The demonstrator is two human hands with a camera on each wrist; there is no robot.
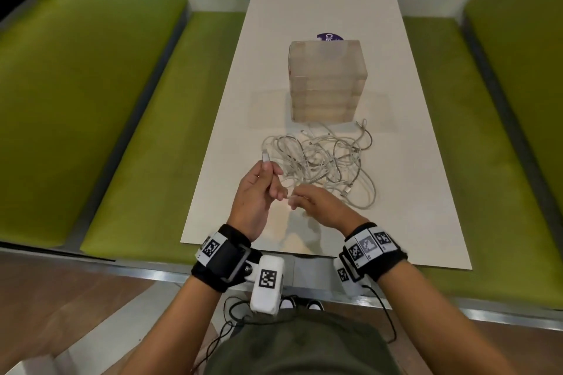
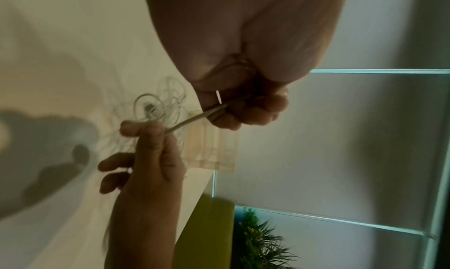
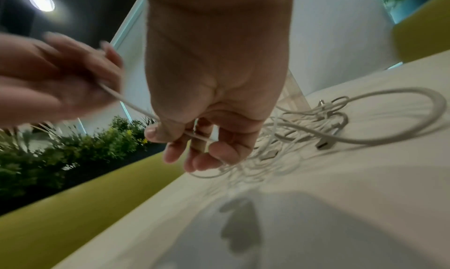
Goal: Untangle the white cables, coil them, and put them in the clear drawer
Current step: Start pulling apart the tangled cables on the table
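A: White cables [image 1: 323,164], where are they?
B: Tangled in a heap on the near half of the white bench [image 1: 408,161], just in front of the clear drawer unit [image 1: 327,82].
A: And the hands?
B: The left hand [image 1: 259,191] grips one cable near its plug [image 1: 265,156], which sticks up. The right hand [image 1: 316,204] pinches the same cable beside it.

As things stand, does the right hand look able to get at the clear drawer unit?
Probably not straight away: the right hand pinches a white cable shared with the left hand, and the cable tangle lies before the clear drawer unit.
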